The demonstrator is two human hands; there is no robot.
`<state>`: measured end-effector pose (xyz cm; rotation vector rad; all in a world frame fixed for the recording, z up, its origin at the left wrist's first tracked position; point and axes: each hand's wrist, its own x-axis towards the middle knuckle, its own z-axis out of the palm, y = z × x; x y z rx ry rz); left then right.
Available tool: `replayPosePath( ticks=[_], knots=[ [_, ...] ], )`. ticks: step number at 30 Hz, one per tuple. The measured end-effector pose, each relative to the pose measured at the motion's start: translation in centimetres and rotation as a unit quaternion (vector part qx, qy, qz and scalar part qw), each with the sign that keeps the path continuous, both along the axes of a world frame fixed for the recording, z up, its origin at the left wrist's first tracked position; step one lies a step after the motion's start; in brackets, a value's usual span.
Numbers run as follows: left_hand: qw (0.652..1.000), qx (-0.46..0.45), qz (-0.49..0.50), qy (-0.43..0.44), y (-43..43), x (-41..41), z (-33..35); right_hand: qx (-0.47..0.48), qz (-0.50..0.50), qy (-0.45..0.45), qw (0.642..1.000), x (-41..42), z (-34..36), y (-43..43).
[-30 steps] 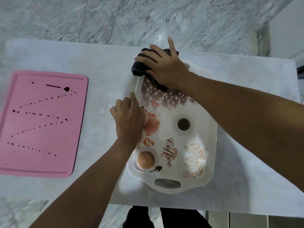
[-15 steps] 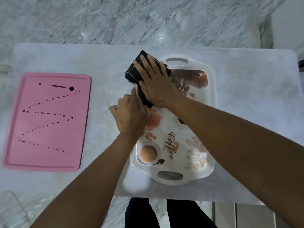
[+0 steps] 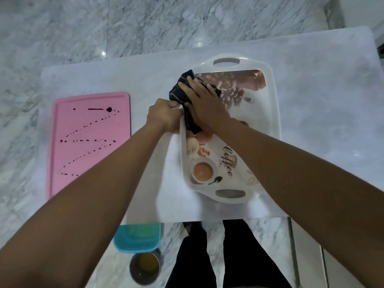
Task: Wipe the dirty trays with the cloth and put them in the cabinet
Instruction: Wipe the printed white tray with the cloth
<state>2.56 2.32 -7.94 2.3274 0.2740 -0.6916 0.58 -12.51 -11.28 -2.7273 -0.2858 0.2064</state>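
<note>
Head view: white tray [image 3: 272, 113] printed with "Coffee" in brown script, flat on the marble table [image 3: 324, 84], with the right hand [image 3: 204, 104] spread flat and pressing a dark cloth [image 3: 181, 91] onto its left part. Left hand [image 3: 165, 116] clenched on the tray's left rim, touching the cloth. Well to the left, pink tray [image 3: 91, 125] streaked with dark dotted lines; below the table edge, a teal box [image 3: 138, 238] and a metal cup [image 3: 145, 268].

White marble-look table [image 3: 311, 113] with grey veining, set over a marble floor [image 3: 83, 28]. Directly on top: pink tray [image 3: 89, 154] at the left, flat, streaked with dotted dark zigzag stains; white coffee-print tray [image 3: 272, 104] right of centre, well apart from the pink one. On the floor by the near edge: teal container [image 3: 138, 239] and metal cup [image 3: 145, 268].
</note>
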Motion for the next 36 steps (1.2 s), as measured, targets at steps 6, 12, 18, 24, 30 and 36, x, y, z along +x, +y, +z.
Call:
replayPosePath(
  ticks=[6, 12, 18, 24, 30, 36],
  knots=[
    [0.975, -0.153, 0.092, 0.13, 2.1, 3.0, 1.4, -0.004, -0.006, 0.006, 1.0, -2.1, 0.7, -0.7],
    [0.993, -0.092, 0.035, 0.072, -0.6, 8.0, 1.6, 0.004, 0.005, 0.0, 1.0, -2.6, 0.3, -0.6],
    [0.996, 0.021, -0.046, -0.072, -2.9, 8.7, -0.6, 0.011, 0.008, 0.049, 0.999, -3.3, -0.3, 0.0],
    [0.997, 0.021, -0.02, -0.071, -3.4, 8.4, -0.3, -0.011, 0.037, 0.036, 0.999, -7.9, -0.6, 1.5],
    [0.996, 0.015, -0.019, -0.083, -3.3, 7.9, -0.2, -0.034, 0.037, 0.04, 0.998, -12.1, -0.7, 2.8],
    [0.996, 0.029, -0.058, -0.06, -2.3, 3.8, 0.1, -0.027, 0.014, 0.02, 0.999, -12.5, -0.8, 3.0]
  ],
)
